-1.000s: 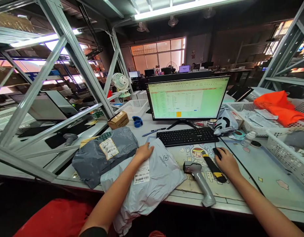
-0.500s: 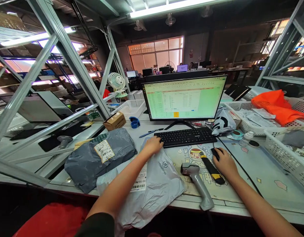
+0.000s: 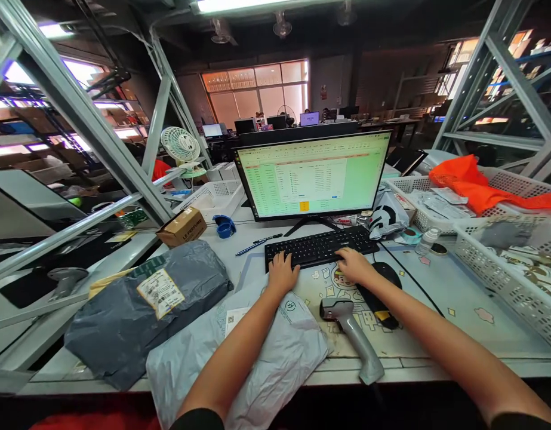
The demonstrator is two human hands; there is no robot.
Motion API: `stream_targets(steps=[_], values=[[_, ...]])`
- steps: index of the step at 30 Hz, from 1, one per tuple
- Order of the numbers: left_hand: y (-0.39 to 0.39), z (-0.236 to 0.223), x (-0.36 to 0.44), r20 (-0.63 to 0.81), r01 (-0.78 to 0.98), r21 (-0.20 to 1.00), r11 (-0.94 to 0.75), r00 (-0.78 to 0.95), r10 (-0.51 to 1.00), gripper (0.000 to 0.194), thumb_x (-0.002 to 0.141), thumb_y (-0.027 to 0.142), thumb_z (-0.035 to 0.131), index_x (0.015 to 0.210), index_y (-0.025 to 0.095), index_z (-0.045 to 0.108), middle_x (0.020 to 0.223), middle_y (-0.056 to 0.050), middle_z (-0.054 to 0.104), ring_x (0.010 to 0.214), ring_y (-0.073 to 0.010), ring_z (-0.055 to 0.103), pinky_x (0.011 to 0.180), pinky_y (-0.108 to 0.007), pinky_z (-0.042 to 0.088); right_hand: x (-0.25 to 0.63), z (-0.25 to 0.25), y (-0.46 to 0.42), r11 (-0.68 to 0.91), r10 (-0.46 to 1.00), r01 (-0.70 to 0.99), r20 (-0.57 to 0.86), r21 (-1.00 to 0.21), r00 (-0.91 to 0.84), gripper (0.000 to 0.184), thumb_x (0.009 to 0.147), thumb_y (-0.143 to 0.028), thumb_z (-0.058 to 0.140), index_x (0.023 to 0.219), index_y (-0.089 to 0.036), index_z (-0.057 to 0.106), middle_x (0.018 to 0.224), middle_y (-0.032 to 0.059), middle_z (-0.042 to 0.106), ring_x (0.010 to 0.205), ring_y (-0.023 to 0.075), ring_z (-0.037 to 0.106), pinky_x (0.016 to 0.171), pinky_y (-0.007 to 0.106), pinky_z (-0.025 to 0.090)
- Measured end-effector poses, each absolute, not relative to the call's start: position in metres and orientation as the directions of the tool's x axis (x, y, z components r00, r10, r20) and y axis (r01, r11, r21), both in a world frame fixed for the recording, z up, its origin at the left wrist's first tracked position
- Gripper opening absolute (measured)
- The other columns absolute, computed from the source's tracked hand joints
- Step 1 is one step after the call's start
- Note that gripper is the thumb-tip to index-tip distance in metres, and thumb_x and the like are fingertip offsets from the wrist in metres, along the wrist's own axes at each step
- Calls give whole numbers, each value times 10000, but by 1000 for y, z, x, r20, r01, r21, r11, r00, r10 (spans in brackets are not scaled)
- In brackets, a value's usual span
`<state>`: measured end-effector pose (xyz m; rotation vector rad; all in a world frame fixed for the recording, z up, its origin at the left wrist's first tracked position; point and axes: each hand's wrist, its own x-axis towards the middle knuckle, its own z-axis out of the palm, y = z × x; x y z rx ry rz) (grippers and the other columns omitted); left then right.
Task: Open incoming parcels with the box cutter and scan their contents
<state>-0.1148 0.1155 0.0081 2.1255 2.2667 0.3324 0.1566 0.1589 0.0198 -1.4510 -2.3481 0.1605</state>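
My left hand [image 3: 283, 274] rests with spread fingers on the left end of the black keyboard [image 3: 320, 246]. At the keyboard's lower right edge, my right hand [image 3: 353, 264] has its fingers stretched over the keys. Neither hand holds anything. Beside my right wrist lies the black mouse [image 3: 387, 273]. A yellow-and-black utility knife [image 3: 385, 315] is partly hidden under my right forearm. The grey barcode scanner [image 3: 353, 334] lies between my arms. Beneath my left forearm is a pale grey mailing bag [image 3: 297, 334]. The monitor [image 3: 315, 176] behind the keyboard displays a spreadsheet with a dialog window.
A dark grey parcel [image 3: 145, 322] with a label lies at left, near a small brown box [image 3: 182, 227]. A blue tape roll [image 3: 224, 227] and pens [image 3: 257, 243] are beside the keyboard. White baskets [image 3: 508, 280] stand at right, and a small fan [image 3: 180, 144] behind.
My right hand has left the mouse and moved left onto the keyboard. My left hand remains at the keyboard's left end, its fingers now more spread. The view has shifted rightward.
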Motion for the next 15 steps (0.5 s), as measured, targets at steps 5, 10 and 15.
stream_targets(steps=[5,10,15], values=[[112,2,-116,188,985,168,28,-60,980,595,1008,449,475,1522,150,502,1592,-189,422,1454,-365,357,1180,-524,327,120,17,203,418,902,868,231,-267,-364,513,946,-216,458,1422,-61,568,1515,187,535,1415,373,424,1124,543,373],[113,4,-117,191,978,206,22,-62,980,586,1010,461,477,1510,159,523,1585,-186,429,1453,-363,361,1178,-532,329,114,12,214,395,916,880,192,-265,-353,559,962,-253,451,1490,-77,506,1552,163,511,1474,391,358,1157,616,312],[117,3,-113,215,982,181,60,-99,972,567,1005,492,496,1505,228,539,1568,-158,454,1428,-362,397,1158,-542,350,112,15,212,361,929,896,189,-259,-319,576,967,-261,435,1519,-104,485,1559,147,508,1496,364,344,1170,580,312]])
